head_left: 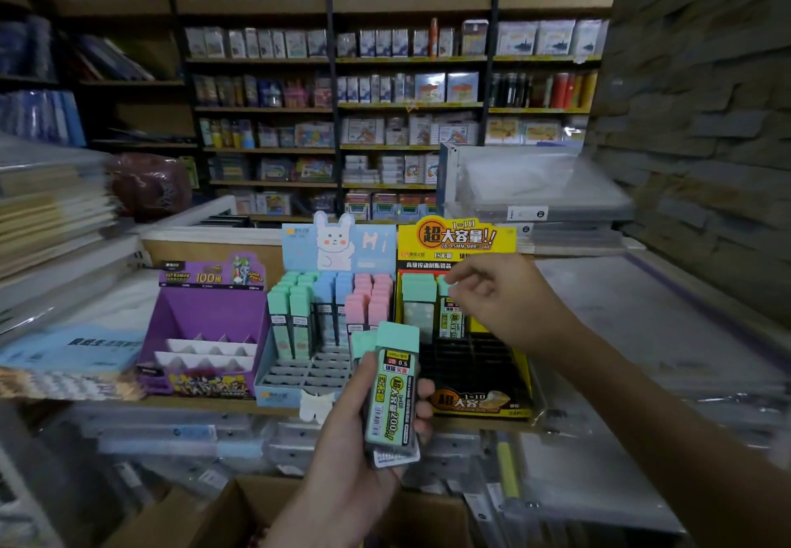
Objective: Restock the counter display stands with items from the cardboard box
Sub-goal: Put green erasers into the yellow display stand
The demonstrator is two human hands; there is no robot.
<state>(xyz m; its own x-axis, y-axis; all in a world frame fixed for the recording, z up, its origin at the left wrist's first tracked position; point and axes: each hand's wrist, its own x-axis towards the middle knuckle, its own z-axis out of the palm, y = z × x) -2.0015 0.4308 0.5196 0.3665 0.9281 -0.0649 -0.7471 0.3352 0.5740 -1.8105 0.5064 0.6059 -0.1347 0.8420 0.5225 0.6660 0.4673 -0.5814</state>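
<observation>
Cardboard box (pixel 257 513) nearest, low in view, contents unclear. On counter beyond: yellow display stand (pixel 471 402) right, black slots mostly bare, two cases upright in far row; blue stand (pixel 274 393) middle, far rows filled, near slots bare; purple stand (pixel 205 312) left, no stock visible. Left hand (pixel 355 453) gripping mint refill cases (pixel 391 393), long axis upright, just near-left of yellow slots. Right hand (pixel 501 299) pinching cap of seated case (pixel 449 320).
</observation>
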